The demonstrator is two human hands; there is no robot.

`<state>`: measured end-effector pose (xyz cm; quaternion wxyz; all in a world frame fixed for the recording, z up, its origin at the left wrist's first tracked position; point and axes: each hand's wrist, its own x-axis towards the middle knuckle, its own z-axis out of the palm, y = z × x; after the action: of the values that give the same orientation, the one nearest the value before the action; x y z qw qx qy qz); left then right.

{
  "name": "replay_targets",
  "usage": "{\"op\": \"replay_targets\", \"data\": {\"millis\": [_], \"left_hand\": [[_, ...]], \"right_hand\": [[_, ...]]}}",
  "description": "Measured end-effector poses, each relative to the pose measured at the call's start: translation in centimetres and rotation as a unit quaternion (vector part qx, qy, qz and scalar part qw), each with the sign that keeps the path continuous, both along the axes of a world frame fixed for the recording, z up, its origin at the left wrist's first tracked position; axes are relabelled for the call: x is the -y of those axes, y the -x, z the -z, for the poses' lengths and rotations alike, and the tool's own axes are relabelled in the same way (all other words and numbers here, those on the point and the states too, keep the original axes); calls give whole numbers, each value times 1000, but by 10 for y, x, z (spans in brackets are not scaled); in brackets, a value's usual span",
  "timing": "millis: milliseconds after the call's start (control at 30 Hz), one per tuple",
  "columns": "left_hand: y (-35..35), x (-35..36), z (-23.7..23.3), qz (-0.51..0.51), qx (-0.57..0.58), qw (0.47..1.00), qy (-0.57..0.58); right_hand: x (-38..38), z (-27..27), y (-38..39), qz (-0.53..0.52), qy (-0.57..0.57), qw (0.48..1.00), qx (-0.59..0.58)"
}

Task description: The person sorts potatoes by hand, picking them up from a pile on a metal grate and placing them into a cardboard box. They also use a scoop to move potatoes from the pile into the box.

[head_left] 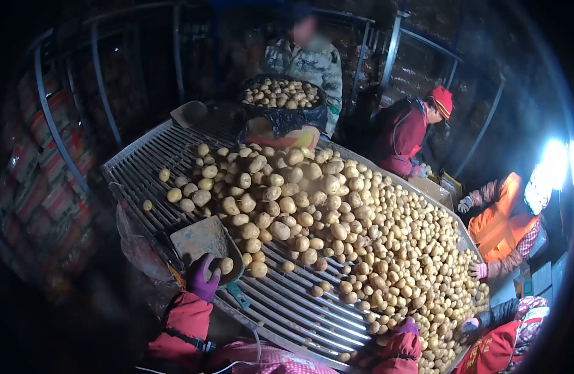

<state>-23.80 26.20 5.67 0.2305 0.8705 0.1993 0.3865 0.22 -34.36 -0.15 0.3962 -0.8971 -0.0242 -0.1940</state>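
My left hand (203, 278), in a purple glove, is at the near left edge of the slatted metal grate (287, 293). Its finger and thumb curve around a potato (226, 266) above a flat metal scoop (203, 242). The scoop lies on the slats, its teal handle (238, 295) pointing towards me. Farther right, my right hand (407, 325), also purple-gloved, reaches into the edge of a large heap of potatoes (386, 249); its fingers are largely hidden by the glove's back and sleeve.
A lined basket full of potatoes (282, 93) stands at the far end, with a person in camouflage (333, 75) behind it. Another scoop (189, 114) lies at the far left corner. Several co-workers line the right side, one in an orange vest (502, 221). Stacked sacks (56, 168) stand left.
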Motion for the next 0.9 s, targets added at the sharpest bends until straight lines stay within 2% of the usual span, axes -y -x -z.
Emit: {"op": "replay_targets", "data": {"millis": [100, 167, 200, 267, 300, 367, 400, 467, 567, 633, 733, 900], "left_hand": [[-6, -8, 22, -21, -29, 999, 34], [-11, -7, 26, 5, -62, 996, 61], [-15, -5, 28, 20, -72, 994, 80], [-18, -3, 36, 30, -82, 991, 102], [-20, -6, 39, 43, -79, 986, 141], [-14, -8, 50, -9, -149, 989, 17], [-13, -15, 52, -46, -175, 982, -46], [-16, -1, 46, -98, -141, 971, -166], [-14, 8, 29, -29, -109, 985, -134], [-15, 0, 34, 20, -80, 988, -133], [-15, 13, 6, 16, -117, 983, -139], [-14, 7, 11, 15, -137, 983, -119]], "right_hand": [[-3, 9, -34, -64, -65, 994, 67], [11, 31, -48, -57, -54, 993, 89], [-20, -14, -35, -35, -133, 990, 5], [-46, -70, -25, 59, -11, 996, -67], [-49, -71, -30, 67, -20, 997, -37], [-51, -54, -47, 54, -14, 998, 27], [-52, -43, -52, 93, 88, 989, 67], [-51, 6, -67, 138, 185, 973, 3], [-58, 13, -78, 127, 259, 939, -187], [-61, 8, -87, 113, 287, 918, -251], [-63, 9, -98, 106, 312, 900, -285], [-61, 11, -105, 99, 328, 887, -309]]}}
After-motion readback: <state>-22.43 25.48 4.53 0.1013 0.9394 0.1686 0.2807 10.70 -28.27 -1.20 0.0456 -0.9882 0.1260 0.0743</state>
